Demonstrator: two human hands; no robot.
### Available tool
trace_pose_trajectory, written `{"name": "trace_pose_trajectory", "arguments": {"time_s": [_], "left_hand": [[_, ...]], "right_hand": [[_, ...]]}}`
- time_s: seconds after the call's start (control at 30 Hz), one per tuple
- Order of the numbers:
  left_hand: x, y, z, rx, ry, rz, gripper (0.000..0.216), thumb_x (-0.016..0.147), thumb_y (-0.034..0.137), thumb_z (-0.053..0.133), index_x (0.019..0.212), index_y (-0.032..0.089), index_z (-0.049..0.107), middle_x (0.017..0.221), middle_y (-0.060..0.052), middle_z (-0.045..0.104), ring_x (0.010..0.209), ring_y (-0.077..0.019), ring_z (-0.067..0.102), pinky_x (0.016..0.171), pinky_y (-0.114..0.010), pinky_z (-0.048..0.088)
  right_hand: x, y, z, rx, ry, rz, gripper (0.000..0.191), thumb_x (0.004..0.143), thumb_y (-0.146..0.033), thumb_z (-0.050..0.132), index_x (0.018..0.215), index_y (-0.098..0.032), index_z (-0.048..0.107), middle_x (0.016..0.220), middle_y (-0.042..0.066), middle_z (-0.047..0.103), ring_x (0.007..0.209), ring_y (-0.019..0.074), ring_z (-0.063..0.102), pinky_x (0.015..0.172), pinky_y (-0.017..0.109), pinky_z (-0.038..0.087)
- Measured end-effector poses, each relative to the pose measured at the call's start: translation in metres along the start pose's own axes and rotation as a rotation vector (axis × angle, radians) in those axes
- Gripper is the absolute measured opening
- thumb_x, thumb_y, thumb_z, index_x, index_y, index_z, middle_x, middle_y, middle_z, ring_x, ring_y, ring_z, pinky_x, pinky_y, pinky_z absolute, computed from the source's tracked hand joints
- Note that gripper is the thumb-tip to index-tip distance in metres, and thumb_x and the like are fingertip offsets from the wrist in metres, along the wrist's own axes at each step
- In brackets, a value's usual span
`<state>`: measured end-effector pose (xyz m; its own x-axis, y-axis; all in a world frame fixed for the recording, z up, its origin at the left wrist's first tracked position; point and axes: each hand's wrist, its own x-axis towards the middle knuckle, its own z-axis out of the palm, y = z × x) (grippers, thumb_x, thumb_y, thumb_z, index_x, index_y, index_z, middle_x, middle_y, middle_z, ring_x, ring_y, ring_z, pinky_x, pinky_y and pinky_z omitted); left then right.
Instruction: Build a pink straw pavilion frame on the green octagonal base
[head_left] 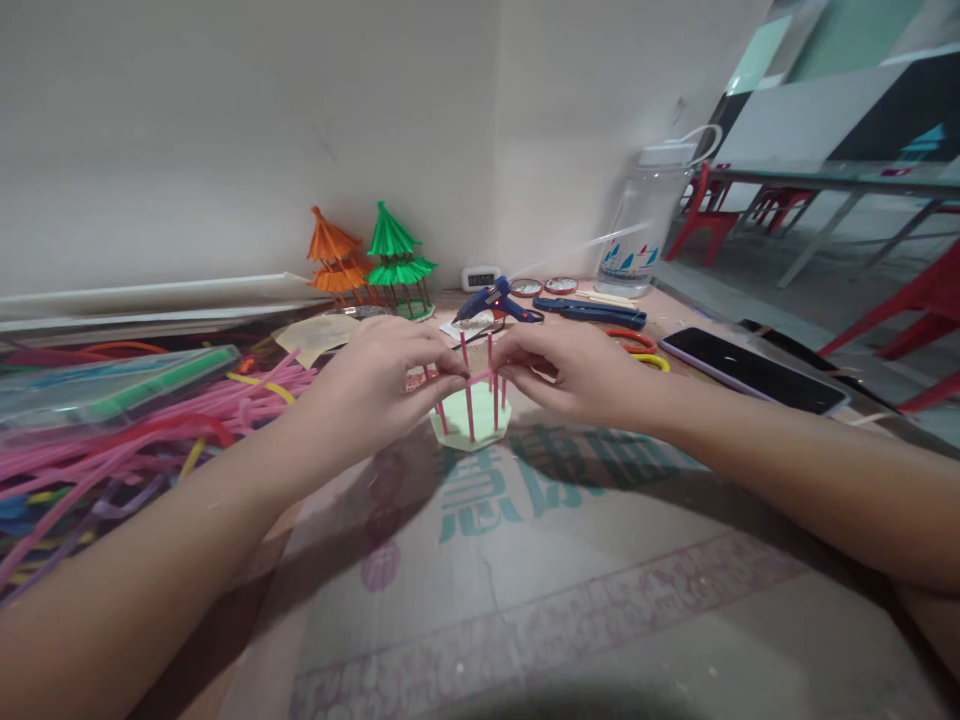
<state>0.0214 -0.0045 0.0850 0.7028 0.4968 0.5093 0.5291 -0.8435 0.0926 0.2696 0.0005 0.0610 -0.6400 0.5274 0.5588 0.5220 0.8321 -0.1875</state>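
A pale green, many-sided base (454,438) lies on the table in front of me. Several pink pipe cleaner posts (471,415) stand upright on it. A short pink pipe cleaner (481,377) runs crosswise between the posts, partway up. My left hand (390,375) pinches its left end between thumb and fingers, beside the front post. On the other side, my right hand (551,368) is closed at its right end, near the right-hand posts. Fingertips partly hide the joints and the rear posts.
Loose pipe cleaners (150,440) and a plastic case (112,385) crowd the left. Orange (337,250) and green (397,255) pagoda models stand behind. A blue glue gun (491,298), scissors (637,343), phone (754,370) and water bottle (645,220) lie or stand back right.
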Motion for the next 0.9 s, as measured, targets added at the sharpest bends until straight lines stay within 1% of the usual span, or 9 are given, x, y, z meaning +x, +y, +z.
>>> {"name": "trace_pose_trajectory", "arguments": {"time_s": [0.13,0.37,0.6,0.77,0.9], "left_hand": [[-0.0003,-0.0004,0.0002,0.006,0.005,0.004,0.015,0.096,0.025,0.063,0.089,0.022,0.076,0.087,-0.001,0.08,0.08,-0.0185,0.068,0.076,-0.033,0.042],[-0.0012,-0.002,0.0012,0.018,-0.007,-0.007,0.015,0.096,0.026,0.063,0.09,0.023,0.076,0.09,-0.001,0.08,0.084,-0.0196,0.068,0.078,-0.034,0.042],[-0.0021,0.0018,-0.0036,0.017,-0.034,-0.001,0.02,0.099,0.026,0.059,0.094,0.022,0.077,0.093,-0.003,0.079,0.089,-0.0207,0.068,0.08,-0.035,0.044],[-0.0007,0.004,-0.002,0.0,-0.032,-0.072,0.023,0.097,0.036,0.062,0.084,0.023,0.076,0.089,-0.002,0.079,0.085,-0.0211,0.067,0.079,-0.036,0.043],[0.001,0.0066,-0.0006,-0.041,-0.024,-0.108,0.024,0.095,0.033,0.06,0.078,0.022,0.073,0.085,-0.001,0.078,0.08,-0.0193,0.067,0.076,-0.033,0.044]], "right_hand": [[-0.0003,-0.0011,-0.0007,-0.023,0.03,-0.017,0.011,0.095,-0.02,0.057,0.097,-0.017,0.067,0.079,0.002,0.068,0.066,0.0129,0.051,0.064,0.025,0.034],[-0.0002,0.0009,0.0001,-0.029,0.008,-0.034,0.014,0.095,-0.019,0.055,0.098,-0.016,0.069,0.079,0.002,0.07,0.065,0.0128,0.05,0.065,0.025,0.035],[0.0006,-0.0026,-0.0009,-0.069,-0.021,-0.022,0.019,0.097,-0.018,0.052,0.097,-0.017,0.071,0.081,0.002,0.071,0.067,0.0137,0.05,0.068,0.026,0.034],[0.0004,-0.0057,-0.0015,-0.069,-0.005,0.016,0.017,0.095,-0.019,0.055,0.097,-0.017,0.071,0.075,0.001,0.067,0.066,0.0142,0.049,0.065,0.026,0.032],[-0.0002,-0.0056,-0.0007,-0.079,0.005,0.018,0.017,0.095,-0.021,0.054,0.096,-0.018,0.07,0.073,0.001,0.066,0.068,0.0147,0.05,0.065,0.026,0.032]]}}
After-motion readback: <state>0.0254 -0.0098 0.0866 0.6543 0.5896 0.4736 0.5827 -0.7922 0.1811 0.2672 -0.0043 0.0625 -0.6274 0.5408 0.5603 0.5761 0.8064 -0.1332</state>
